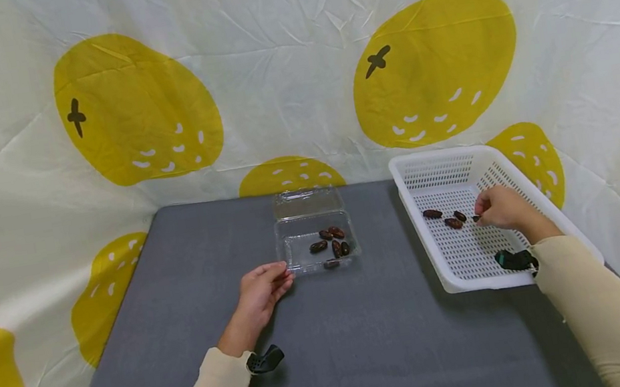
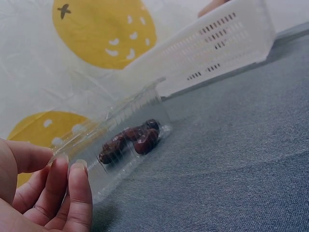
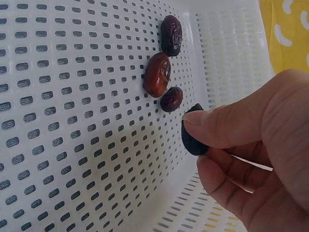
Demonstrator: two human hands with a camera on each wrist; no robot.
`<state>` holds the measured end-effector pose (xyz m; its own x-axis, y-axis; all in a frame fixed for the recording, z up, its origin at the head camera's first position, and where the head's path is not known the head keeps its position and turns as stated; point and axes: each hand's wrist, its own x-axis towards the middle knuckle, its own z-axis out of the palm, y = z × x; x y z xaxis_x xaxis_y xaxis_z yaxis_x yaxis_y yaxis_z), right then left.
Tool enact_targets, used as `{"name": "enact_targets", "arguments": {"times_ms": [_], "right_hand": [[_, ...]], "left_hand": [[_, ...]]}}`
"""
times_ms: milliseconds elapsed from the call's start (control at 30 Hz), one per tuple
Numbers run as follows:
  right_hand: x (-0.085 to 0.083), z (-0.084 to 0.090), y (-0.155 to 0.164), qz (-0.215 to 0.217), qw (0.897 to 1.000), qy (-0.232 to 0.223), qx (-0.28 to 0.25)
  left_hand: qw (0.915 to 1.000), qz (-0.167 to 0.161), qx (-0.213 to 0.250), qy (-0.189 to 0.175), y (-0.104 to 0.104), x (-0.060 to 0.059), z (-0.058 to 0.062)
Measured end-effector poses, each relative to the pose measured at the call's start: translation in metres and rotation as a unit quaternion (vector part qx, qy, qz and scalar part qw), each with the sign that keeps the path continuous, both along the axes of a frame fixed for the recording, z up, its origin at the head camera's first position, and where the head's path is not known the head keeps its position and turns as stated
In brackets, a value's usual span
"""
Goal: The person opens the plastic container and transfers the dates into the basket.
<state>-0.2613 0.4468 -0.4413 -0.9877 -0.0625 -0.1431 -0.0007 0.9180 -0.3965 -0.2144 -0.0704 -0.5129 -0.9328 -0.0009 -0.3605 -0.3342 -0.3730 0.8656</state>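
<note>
A clear plastic clamshell box (image 1: 315,238) (image 2: 120,135) lies open on the grey table with several dark dates (image 1: 331,242) (image 2: 130,139) inside. My left hand (image 1: 264,290) (image 2: 53,193) rests on the table at the box's near left corner, its straight fingertips touching the rim. A white perforated basket (image 1: 465,250) (image 3: 58,121) stands at the right and holds three loose dates (image 1: 446,218) (image 3: 161,72). My right hand (image 1: 501,207) (image 3: 251,154) is inside the basket and pinches a fourth date (image 3: 193,135) between thumb and fingers.
The grey table (image 1: 340,344) is bordered at the back and both sides by a white cloth with yellow fruit prints (image 1: 138,106). The box's lid (image 1: 307,201) lies flat behind it. A bare stretch of table separates box and basket.
</note>
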Motion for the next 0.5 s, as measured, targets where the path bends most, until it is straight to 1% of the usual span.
{"name": "enact_targets", "arguments": {"times_ms": [133,333,500], "right_hand": [[0.0001,0.0001,-0.0001,-0.003,1.0,-0.001,0.0],[-0.0014,0.0004,0.0,0.001,1.0,0.025,0.007],[-0.0016,0.0059,-0.0035,-0.004,0.999,0.04,-0.006]], "left_hand": [[1.0,-0.003,0.0,0.002,-0.0007,-0.0003,-0.0008],[1.0,0.0,-0.008,-0.002,-0.0004,-0.0001,-0.0002],[1.0,-0.002,-0.007,-0.001,0.0004,0.0005,-0.0006]]}}
